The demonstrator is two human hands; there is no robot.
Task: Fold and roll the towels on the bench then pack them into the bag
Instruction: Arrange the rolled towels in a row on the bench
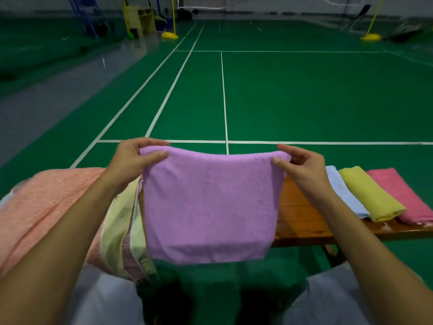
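wooden bench (302,221) runs left-right, 3 folded towels at right end | purple towel (208,202) hangs above bench middle, top edge left-right, between hands | left hand (133,158), right hand (302,165) each pinch 1 top corner, equally near

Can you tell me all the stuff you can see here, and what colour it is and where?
purple towel: 1, purple, held up in front of the bench
bench: 1, brown wood, across the middle
rolled towels: 3, blue, yellow, pink, side by side on the bench's right end
loose towels: orange and pale yellow, heaped at left
pole bases: 2, yellow, far across the green floor
left hand: pinches the purple towel's top left corner
right hand: pinches its top right corner
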